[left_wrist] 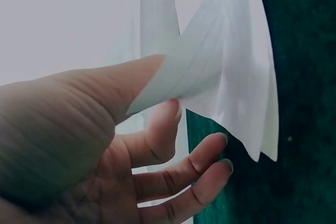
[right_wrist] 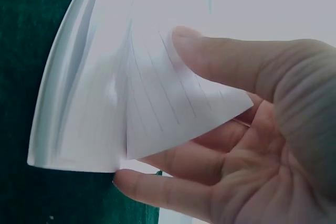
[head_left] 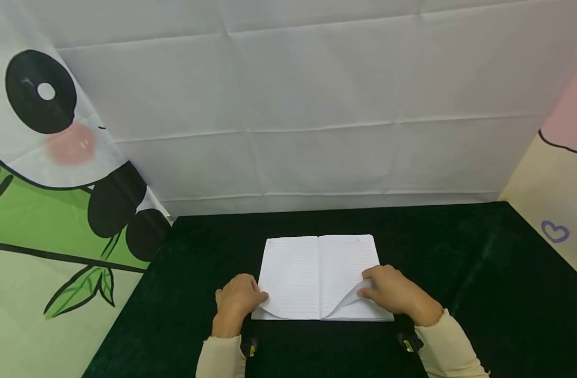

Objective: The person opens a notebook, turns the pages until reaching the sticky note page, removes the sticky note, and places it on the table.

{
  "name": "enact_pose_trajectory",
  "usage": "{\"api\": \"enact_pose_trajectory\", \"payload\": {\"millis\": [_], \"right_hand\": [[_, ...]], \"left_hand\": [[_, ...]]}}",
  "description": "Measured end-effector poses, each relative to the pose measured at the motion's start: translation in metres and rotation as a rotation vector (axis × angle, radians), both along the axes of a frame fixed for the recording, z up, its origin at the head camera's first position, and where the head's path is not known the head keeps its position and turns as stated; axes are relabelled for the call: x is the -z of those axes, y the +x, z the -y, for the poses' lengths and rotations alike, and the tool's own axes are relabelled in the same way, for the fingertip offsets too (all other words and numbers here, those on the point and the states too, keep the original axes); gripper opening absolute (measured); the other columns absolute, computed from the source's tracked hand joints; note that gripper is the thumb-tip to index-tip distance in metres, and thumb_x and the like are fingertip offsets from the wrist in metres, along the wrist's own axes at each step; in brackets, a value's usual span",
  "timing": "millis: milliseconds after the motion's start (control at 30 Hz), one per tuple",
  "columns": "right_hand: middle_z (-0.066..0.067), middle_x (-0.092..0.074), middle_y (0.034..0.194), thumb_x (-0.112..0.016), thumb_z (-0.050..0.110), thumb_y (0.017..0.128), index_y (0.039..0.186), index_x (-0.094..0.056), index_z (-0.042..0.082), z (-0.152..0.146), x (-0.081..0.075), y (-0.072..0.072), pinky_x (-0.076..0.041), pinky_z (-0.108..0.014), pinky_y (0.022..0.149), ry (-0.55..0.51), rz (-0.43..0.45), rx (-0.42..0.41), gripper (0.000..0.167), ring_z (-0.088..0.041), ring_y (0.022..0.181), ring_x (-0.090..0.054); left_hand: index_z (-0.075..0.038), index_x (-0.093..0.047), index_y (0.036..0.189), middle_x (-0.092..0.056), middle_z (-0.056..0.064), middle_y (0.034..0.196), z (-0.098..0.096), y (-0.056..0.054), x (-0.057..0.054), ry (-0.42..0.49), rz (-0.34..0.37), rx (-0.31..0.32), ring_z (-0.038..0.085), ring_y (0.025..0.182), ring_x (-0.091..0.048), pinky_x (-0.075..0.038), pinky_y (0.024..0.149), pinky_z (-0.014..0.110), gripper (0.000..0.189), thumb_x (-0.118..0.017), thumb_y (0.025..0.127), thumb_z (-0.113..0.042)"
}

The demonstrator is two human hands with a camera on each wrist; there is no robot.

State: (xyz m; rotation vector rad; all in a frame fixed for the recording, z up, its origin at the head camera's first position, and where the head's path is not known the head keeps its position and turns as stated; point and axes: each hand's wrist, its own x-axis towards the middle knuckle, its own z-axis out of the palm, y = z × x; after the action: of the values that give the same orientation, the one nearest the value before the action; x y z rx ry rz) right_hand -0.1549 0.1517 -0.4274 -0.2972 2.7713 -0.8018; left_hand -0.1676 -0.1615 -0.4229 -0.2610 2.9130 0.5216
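An open notebook (head_left: 290, 275) with lined white pages lies flat on a dark green cloth. At its lower left edge is my left hand (head_left: 238, 298), whose thumb and index finger pinch a curved page (left_wrist: 205, 61) in the left wrist view. The other fingers there are loosely bent below the paper. My right hand (head_left: 396, 292) is at the notebook's lower right side. It pinches the corner of a lined page (right_wrist: 163, 103) between thumb and fingers. That leaf bends up and leftward, with more pages beneath it. Part of the right index finger is hidden by the paper.
Dark green cloth (head_left: 212, 247) covers the table around the notebook. A white sheet (head_left: 316, 105) hangs behind the table. Printed cloth with a cartoon face (head_left: 80, 152) stands at the left, and a cream and pink panel (head_left: 562, 194) at the right.
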Motion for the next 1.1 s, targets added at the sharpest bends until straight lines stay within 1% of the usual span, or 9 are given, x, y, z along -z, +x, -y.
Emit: {"api": "enact_pose_trajectory", "payload": {"millis": [67, 233, 367, 500, 700, 833, 933, 1000, 1100], "right_hand": [[-0.018, -0.070, 0.120, -0.074, 0.022, 0.090, 0.121, -0.067, -0.002, 0.000, 0.001, 0.000, -0.055, -0.041, 0.080, 0.014, 0.007, 0.006, 0.040, -0.018, 0.092, -0.063], [-0.020, -0.069, 0.123, -0.075, 0.023, 0.090, 0.123, -0.065, -0.003, 0.000, 0.002, -0.002, -0.054, -0.042, 0.081, 0.019, 0.006, 0.019, 0.043, -0.019, 0.093, -0.061], [-0.009, -0.069, 0.095, -0.075, 0.022, 0.089, 0.102, -0.068, 0.003, 0.000, 0.004, -0.002, -0.049, -0.034, 0.071, -0.020, 0.000, 0.009, 0.024, -0.017, 0.079, -0.057], [-0.001, -0.057, 0.076, -0.075, 0.022, 0.089, 0.091, -0.064, 0.009, -0.001, 0.007, -0.002, -0.041, -0.030, 0.064, -0.039, -0.010, 0.004, 0.017, -0.015, 0.070, -0.051], [-0.001, -0.062, 0.084, -0.076, 0.025, 0.089, 0.101, -0.067, 0.007, -0.003, 0.007, -0.005, -0.043, -0.031, 0.066, -0.026, -0.016, 0.004, 0.023, -0.014, 0.073, -0.052], [-0.001, -0.062, 0.083, -0.076, 0.024, 0.089, 0.099, -0.067, 0.007, -0.006, 0.005, -0.006, -0.044, -0.030, 0.065, -0.027, -0.020, 0.006, 0.022, -0.014, 0.072, -0.052], [-0.002, -0.064, 0.083, -0.076, 0.024, 0.089, 0.099, -0.067, 0.007, -0.008, 0.004, -0.008, -0.045, -0.030, 0.065, -0.030, -0.040, -0.002, 0.021, -0.013, 0.071, -0.052], [-0.003, -0.064, 0.084, -0.075, 0.024, 0.089, 0.099, -0.067, 0.006, -0.008, 0.004, -0.010, -0.046, -0.030, 0.065, -0.035, -0.043, -0.010, 0.021, -0.013, 0.071, -0.053], [-0.007, -0.070, 0.093, -0.075, 0.026, 0.089, 0.104, -0.068, 0.004, -0.009, 0.004, -0.012, -0.050, -0.033, 0.068, -0.028, -0.039, -0.015, 0.027, -0.014, 0.075, -0.056]], "left_hand": [[-0.009, -0.057, 0.072, -0.055, 0.008, 0.071, 0.000, 0.000, 0.002, 0.001, -0.006, -0.006, 0.024, 0.072, -0.054, -0.039, 0.095, 0.063, 0.028, -0.081, 0.082, -0.021], [-0.008, -0.054, 0.090, -0.056, 0.008, 0.078, -0.004, -0.004, 0.006, 0.012, -0.067, -0.013, 0.025, 0.075, -0.054, -0.041, 0.089, 0.057, 0.033, -0.084, 0.078, -0.016], [-0.010, -0.054, 0.099, -0.062, 0.008, 0.088, -0.014, -0.003, 0.011, -0.004, -0.139, 0.034, 0.027, 0.083, -0.054, -0.040, 0.093, 0.058, 0.038, -0.085, 0.077, -0.009], [-0.011, -0.056, 0.104, -0.066, 0.008, 0.097, -0.031, 0.001, 0.015, 0.008, -0.196, 0.160, 0.027, 0.090, -0.054, -0.039, 0.097, 0.058, 0.038, -0.082, 0.077, -0.001], [-0.013, -0.057, 0.104, -0.065, 0.002, 0.090, -0.056, 0.004, 0.016, 0.041, -0.186, 0.392, 0.021, 0.082, -0.052, -0.045, 0.090, 0.052, 0.038, -0.076, 0.077, 0.005], [-0.013, -0.058, 0.104, -0.063, -0.001, 0.088, -0.071, 0.006, 0.018, 0.076, -0.197, 0.471, 0.016, 0.080, -0.050, -0.047, 0.082, 0.042, 0.022, -0.072, 0.087, -0.010], [-0.015, -0.058, 0.107, -0.064, 0.001, 0.102, -0.083, 0.008, 0.021, 0.111, -0.199, 0.503, 0.016, 0.088, -0.052, -0.049, 0.082, 0.038, 0.026, -0.070, 0.094, -0.034], [-0.016, -0.058, 0.107, -0.062, 0.005, 0.119, -0.089, 0.010, 0.023, 0.147, -0.181, 0.510, 0.020, 0.100, -0.056, -0.052, 0.090, 0.043, 0.037, -0.070, 0.091, -0.047], [-0.019, -0.056, 0.105, -0.049, 0.013, 0.148, -0.096, 0.013, 0.026, 0.167, -0.153, 0.519, 0.030, 0.129, -0.052, -0.047, 0.103, 0.062, 0.043, -0.071, 0.087, -0.055]]}}
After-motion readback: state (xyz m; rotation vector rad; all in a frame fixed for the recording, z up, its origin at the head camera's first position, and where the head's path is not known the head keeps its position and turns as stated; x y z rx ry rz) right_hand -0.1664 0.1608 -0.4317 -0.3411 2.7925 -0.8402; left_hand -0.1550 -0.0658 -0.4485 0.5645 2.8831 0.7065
